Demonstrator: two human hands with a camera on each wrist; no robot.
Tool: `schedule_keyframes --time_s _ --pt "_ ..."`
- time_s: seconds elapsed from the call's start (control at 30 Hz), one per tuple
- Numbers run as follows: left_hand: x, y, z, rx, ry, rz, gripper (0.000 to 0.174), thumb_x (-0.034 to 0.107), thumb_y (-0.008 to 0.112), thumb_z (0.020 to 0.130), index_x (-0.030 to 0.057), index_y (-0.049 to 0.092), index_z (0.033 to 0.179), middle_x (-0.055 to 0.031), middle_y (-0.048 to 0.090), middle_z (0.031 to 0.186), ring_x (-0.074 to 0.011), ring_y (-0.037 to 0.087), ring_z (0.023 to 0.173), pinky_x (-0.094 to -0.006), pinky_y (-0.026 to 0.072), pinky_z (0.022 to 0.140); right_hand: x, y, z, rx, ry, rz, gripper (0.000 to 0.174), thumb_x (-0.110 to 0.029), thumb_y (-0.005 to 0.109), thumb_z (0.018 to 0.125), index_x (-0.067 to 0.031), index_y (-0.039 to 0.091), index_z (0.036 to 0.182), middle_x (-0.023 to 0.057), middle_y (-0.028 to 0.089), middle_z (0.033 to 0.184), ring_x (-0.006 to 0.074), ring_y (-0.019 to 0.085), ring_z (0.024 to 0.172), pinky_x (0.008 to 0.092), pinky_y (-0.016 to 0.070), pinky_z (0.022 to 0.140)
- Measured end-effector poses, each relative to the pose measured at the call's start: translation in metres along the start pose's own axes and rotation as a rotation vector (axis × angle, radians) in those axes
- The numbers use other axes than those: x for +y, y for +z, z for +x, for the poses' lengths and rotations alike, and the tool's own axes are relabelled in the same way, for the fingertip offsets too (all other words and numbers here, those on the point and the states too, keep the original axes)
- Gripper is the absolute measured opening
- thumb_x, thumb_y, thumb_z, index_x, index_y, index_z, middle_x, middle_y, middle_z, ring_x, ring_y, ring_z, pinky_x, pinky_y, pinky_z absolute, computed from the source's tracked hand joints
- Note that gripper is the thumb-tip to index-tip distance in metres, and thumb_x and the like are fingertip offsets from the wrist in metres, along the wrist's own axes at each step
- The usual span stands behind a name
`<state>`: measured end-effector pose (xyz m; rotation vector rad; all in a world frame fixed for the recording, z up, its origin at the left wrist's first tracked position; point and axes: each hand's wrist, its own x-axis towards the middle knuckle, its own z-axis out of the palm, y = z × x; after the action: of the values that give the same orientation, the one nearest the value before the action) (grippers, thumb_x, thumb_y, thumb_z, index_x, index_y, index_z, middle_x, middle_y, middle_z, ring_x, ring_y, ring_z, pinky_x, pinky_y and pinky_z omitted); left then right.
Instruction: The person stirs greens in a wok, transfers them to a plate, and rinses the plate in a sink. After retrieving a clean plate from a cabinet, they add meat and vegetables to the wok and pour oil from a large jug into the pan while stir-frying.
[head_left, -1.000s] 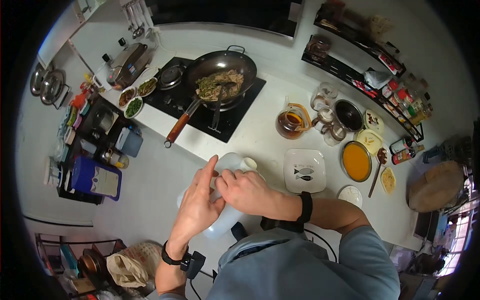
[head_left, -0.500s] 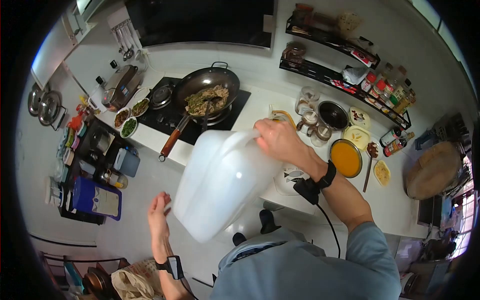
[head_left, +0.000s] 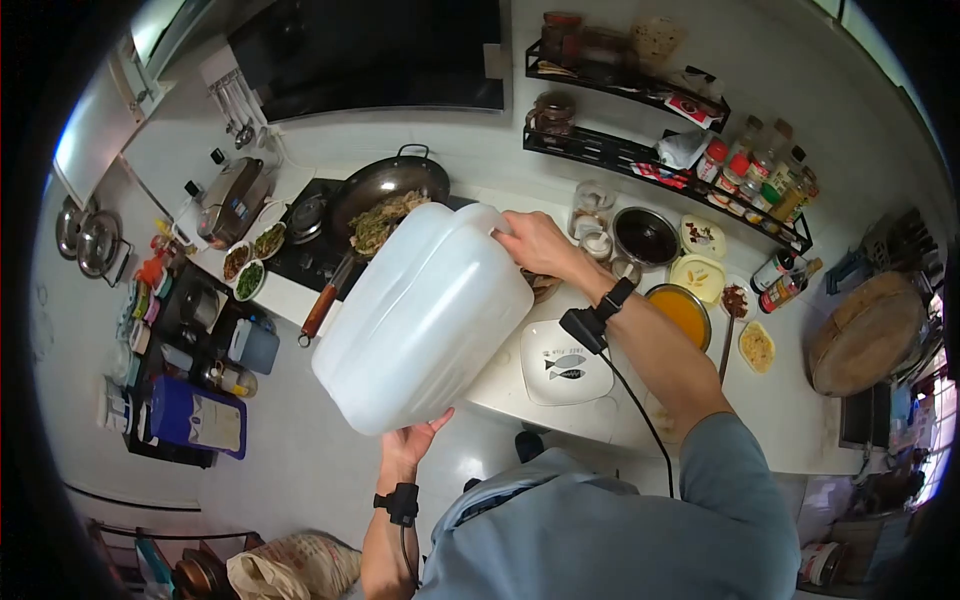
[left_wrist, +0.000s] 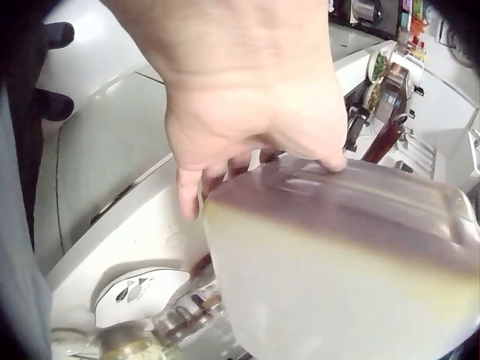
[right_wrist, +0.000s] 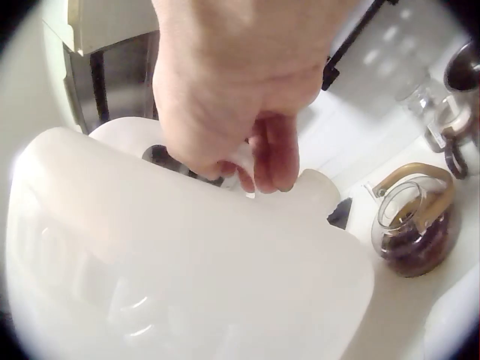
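Observation:
A large translucent white jug [head_left: 425, 320] is held tilted in the air, partly in front of the wok [head_left: 415, 175] in the head view. The right hand [head_left: 540, 245] grips its handle at the upper end; in the right wrist view that hand [right_wrist: 232, 97] has its fingers curled by the jug's neck [right_wrist: 319, 187]. Under the lower end, the left hand [head_left: 407, 440] supports the base. From the left wrist, this hand [left_wrist: 255, 112] touches the jug's bottom edge [left_wrist: 345, 285], its fingers partly hidden behind it.
A wok of cooked food sits on the black stove [head_left: 290, 262], its wooden handle [head_left: 320, 308] jutting past the counter edge. A fish-patterned plate [head_left: 566, 380], a bowl of orange liquid [head_left: 680, 312] and a glass teapot [right_wrist: 416, 232] stand on the counter.
Both hands were at the jug's top; then the right hand raised it by the handle. The jug has since moved up towards the wok, and the left hand has come under its base.

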<state>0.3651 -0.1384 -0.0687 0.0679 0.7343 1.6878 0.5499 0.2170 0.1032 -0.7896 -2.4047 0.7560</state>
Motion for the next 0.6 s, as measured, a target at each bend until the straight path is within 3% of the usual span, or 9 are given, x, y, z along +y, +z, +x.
schedule_keyframes --time_s 0.2,0.23,0.27,0.33,0.37,0.47,0.6 --pt "-0.006 0.016 0.021 0.031 0.024 0.081 0.063 0.051 0.046 0.112 0.0078 0.048 0.157 -0.0173 0.056 0.157 -0.0388 0.062 0.137 -0.0642 0.056 0.108 0.062 0.016 0.016 -0.003 0.038 0.136 0.037 -0.032 0.068 0.102 0.0049 0.073 0.106 0.026 0.075 0.084 0.046 0.075 0.081 0.05 0.059 0.076" --pt "-0.006 0.017 0.023 0.032 0.026 0.102 0.063 0.052 0.046 0.112 0.0076 0.048 0.157 -0.0173 0.058 0.156 -0.0385 0.063 0.135 -0.0628 0.0574 0.107 0.068 0.02 0.018 -0.017 0.054 0.203 0.037 -0.032 0.07 0.102 0.005 0.074 0.107 0.0228 0.076 0.079 0.0376 0.077 0.074 0.0456 0.0598 0.071" --pt "-0.005 0.019 0.025 0.032 0.027 0.123 0.063 0.052 0.046 0.112 0.0075 0.048 0.157 -0.0172 0.059 0.154 -0.0382 0.065 0.134 -0.0615 0.0588 0.106 0.084 0.03 0.023 -0.014 0.056 0.207 0.037 -0.032 0.07 0.102 0.005 0.074 0.107 0.0228 0.076 0.079 0.0376 0.077 0.074 0.0456 0.0598 0.071" --pt "-0.001 0.027 0.027 0.049 0.021 0.133 0.063 0.052 0.045 0.112 0.0069 0.048 0.156 -0.0174 0.06 0.153 -0.038 0.067 0.131 -0.0602 0.06 0.104 0.117 0.05 0.032 0.067 -0.125 0.152 0.036 -0.03 0.069 0.104 0.0054 0.074 0.106 0.0189 0.075 0.074 0.0298 0.075 0.065 0.0419 0.0597 0.065" --pt "0.002 0.03 0.028 0.066 0.018 0.139 0.063 0.051 0.045 0.112 0.0064 0.048 0.155 -0.0177 0.061 0.151 -0.0377 0.068 0.129 -0.059 0.0612 0.103 0.106 0.042 0.028 0.011 -0.028 0.241 0.034 -0.028 0.069 0.104 0.0052 0.074 0.105 0.0171 0.075 0.074 0.0245 0.074 0.062 0.0399 0.0592 0.062" --pt "0.007 0.029 0.033 0.069 0.013 0.198 0.066 0.056 0.044 0.111 0.007 0.048 0.155 -0.0172 0.061 0.152 -0.037 0.068 0.129 -0.0587 0.0613 0.102 0.098 0.032 0.024 -0.078 0.131 0.375 0.033 -0.027 0.068 0.104 0.0059 0.073 0.104 0.0169 0.075 0.074 0.0247 0.075 0.064 0.0404 0.0592 0.062" --pt "0.012 0.037 0.037 0.09 0.017 0.238 0.066 0.056 0.044 0.111 0.0057 0.047 0.155 -0.018 0.061 0.151 -0.037 0.071 0.125 -0.0571 0.0637 0.099 0.112 0.039 0.028 -0.076 0.119 0.436 0.032 -0.025 0.069 0.103 0.0066 0.073 0.102 0.0161 0.074 0.074 0.0239 0.074 0.063 0.0394 0.0589 0.061"
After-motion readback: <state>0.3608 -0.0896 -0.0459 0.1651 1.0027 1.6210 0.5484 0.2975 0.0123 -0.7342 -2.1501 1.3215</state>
